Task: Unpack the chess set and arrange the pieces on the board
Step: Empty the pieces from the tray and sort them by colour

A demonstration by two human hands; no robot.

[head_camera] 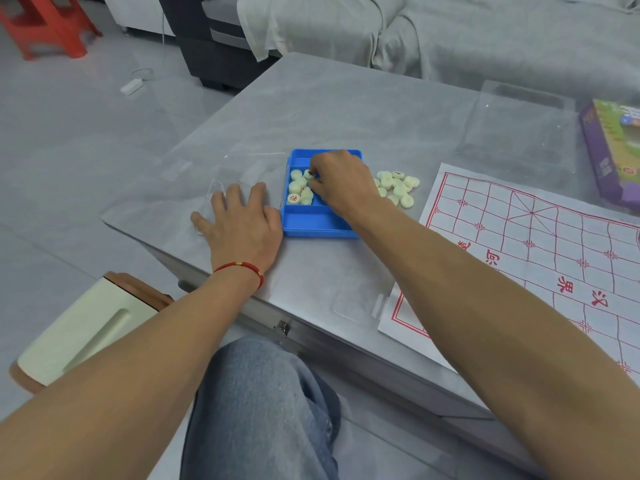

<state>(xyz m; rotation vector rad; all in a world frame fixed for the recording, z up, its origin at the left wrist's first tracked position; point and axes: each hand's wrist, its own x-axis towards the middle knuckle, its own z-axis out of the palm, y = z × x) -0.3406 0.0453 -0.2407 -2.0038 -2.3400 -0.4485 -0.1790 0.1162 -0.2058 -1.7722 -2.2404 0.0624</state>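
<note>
Blue tray: my right hand pinches a piece; left hand flat; a slip scatters it.

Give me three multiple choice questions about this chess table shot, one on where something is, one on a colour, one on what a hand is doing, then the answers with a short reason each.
1. Where is the loose heap of pale pieces lying?
A. On the table between the tray and the board
B. On the floor
C. On the middle of the board

2. What colour is the tray that holds the other pieces?
A. Red
B. Blue
C. Green

3. What is the left hand doing?
A. Lifting a piece
B. Resting flat with fingers spread on the clear lid
C. Holding the board

Answers:
1 A, the heap sits on the grey table, left of the paper board.
2 B, its walls and floor are plainly blue.
3 B, its fingers lie straight on the lid, while the right hand reaches into the tray.
</note>
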